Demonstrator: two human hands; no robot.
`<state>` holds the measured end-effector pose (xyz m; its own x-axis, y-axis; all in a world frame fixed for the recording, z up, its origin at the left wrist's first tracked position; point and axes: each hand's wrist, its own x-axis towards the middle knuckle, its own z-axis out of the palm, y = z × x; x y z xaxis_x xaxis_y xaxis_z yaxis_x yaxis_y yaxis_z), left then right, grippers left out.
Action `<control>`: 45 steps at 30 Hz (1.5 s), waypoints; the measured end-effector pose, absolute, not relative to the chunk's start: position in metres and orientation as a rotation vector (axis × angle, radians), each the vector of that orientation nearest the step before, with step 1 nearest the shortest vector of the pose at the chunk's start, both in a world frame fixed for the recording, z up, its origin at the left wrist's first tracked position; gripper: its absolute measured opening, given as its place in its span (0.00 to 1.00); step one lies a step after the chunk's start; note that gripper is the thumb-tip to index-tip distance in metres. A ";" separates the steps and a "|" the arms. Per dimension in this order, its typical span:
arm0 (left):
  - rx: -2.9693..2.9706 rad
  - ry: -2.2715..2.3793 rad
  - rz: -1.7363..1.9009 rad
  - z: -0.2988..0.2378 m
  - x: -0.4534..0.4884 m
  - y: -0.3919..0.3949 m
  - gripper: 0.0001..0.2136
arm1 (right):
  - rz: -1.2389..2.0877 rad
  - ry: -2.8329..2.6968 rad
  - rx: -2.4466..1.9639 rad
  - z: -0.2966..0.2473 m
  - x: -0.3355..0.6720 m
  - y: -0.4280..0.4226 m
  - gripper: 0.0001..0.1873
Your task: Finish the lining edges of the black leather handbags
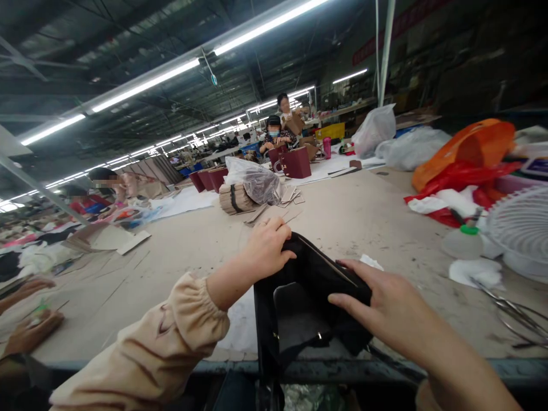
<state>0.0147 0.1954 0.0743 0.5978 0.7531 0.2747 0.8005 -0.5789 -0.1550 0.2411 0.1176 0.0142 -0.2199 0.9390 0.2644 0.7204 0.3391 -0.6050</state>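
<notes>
A black bag (310,271) is held at the near edge of the table, its mouth turned up towards me. My left hand (269,248) is closed on the upper left corner of its rim, thumb pointing right. On the other side, my right hand (381,297) grips the right end of the rim between thumb and fingers. The pale inside of the bag shows between dark edges, with small gold-coloured metal pieces low on it. A black strap hangs over the table edge. The fingertips behind the rim are hidden.
Scissors (511,308), a green-capped bottle (466,240) and a white fan (520,228) lie to the right, near an orange bag (466,151). Ahead are a banded bundle (234,200) and maroon bags (296,164). A co-worker's hands (34,331) rest at left.
</notes>
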 end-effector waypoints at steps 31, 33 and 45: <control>-2.824 -1.197 -0.159 0.092 0.051 0.135 0.09 | 0.815 -1.968 -1.124 0.016 0.250 0.137 0.30; -2.872 -1.178 -0.216 0.087 0.052 0.139 0.07 | 0.825 -1.980 -1.117 0.017 0.249 0.137 0.23; -2.909 -1.096 -0.423 0.074 0.051 0.141 0.09 | 0.851 -2.011 -1.049 0.021 0.256 0.133 0.20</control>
